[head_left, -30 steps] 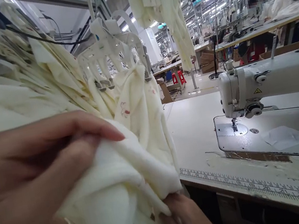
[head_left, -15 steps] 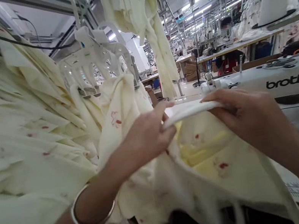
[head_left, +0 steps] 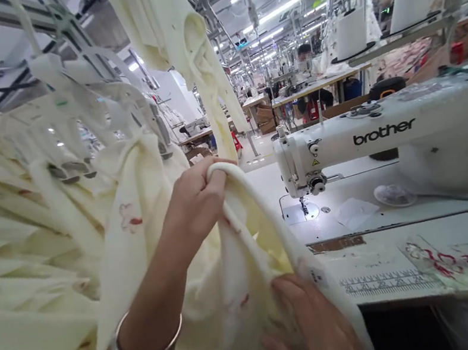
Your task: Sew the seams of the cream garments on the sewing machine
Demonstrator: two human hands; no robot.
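Head view: the left hand (head_left: 195, 200) wraps around a thick rolled edge of a cream cloth garment (head_left: 243, 276). The right hand (head_left: 313, 327) holds the cloth lower down, well apart from the left. The garment sits just beside a white Brother sewing machine (head_left: 373, 141). If a hand slips, the soft cloth could drop. The bottom edge cuts off the right hand, and folds hide its grip.

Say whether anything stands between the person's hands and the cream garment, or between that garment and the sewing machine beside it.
Nothing visible does. The left hand and right hand are both directly on the cream printed garment, and nothing stands on the white sewing table between it and the Brother sewing machine.
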